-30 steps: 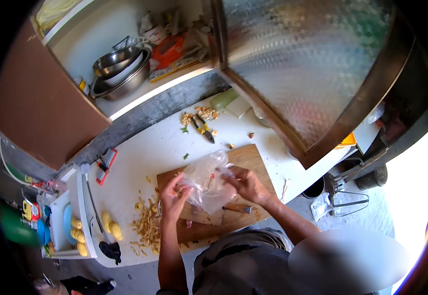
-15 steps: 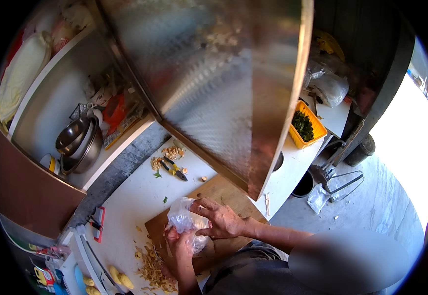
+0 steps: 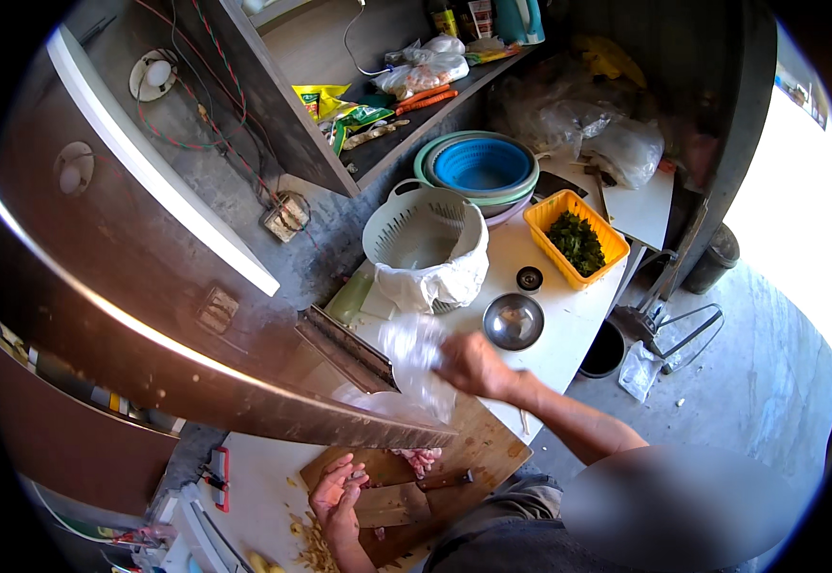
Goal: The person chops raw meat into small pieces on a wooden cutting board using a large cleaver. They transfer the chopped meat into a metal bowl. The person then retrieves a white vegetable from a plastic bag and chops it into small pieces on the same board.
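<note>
My right hand [image 3: 478,366] grips a crumpled clear plastic bag [image 3: 414,349], raised over the table and blurred by motion. Part of the bag hangs behind the edge of a brown cabinet door [image 3: 244,377]. Low over the wooden cutting board [image 3: 494,441], my left hand [image 3: 337,489] is open, its fingers apart and slightly curled. Beside it a cleaver [image 3: 395,504] lies flat on the board, its dark handle pointing right. Pinkish raw meat [image 3: 419,462] rests just beyond the cleaver, partly hidden by the door.
A white strainer basket [image 3: 426,234], stacked basins [image 3: 483,164], a metal bowl [image 3: 513,322] and a yellow basket [image 3: 576,239] of chopped greens stand at the back. The door cuts across above the board's left part. Peelings [image 3: 311,546] lie near my left hand.
The cabinet door has swung left, exposing the basins and strainer. My left hand has let go of the bag; my right hand has lifted it away. Meat and cleaver now show on the board.
</note>
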`<move>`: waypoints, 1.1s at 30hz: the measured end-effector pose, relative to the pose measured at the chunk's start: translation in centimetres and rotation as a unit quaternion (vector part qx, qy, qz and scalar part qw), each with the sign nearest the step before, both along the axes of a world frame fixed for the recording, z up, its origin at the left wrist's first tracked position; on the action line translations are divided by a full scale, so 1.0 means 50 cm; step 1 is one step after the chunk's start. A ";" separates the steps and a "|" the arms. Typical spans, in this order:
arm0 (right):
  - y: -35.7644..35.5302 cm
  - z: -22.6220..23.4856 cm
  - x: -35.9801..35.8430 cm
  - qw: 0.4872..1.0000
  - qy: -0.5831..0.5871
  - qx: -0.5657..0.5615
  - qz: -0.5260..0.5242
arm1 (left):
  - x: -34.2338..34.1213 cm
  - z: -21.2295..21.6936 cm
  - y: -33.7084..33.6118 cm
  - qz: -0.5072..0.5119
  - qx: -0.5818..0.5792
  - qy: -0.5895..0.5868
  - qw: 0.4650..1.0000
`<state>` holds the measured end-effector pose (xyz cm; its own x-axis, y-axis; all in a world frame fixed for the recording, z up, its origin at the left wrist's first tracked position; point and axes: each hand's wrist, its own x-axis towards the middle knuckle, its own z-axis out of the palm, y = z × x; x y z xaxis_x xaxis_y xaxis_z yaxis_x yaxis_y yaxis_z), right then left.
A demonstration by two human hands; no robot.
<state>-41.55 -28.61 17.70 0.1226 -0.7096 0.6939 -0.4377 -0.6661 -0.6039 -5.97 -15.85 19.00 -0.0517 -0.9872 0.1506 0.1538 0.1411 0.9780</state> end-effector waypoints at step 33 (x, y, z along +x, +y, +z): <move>0.345 0.227 0.110 0.948 -0.099 0.130 0.274 | 0.212 -0.165 0.288 0.335 0.072 -0.027 0.939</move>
<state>-36.07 -11.34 29.06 0.4082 -0.7267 0.5525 0.0695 -0.5787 -0.8126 4.63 -1.46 10.75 0.5847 -0.8108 0.0277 0.0278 0.0542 0.9981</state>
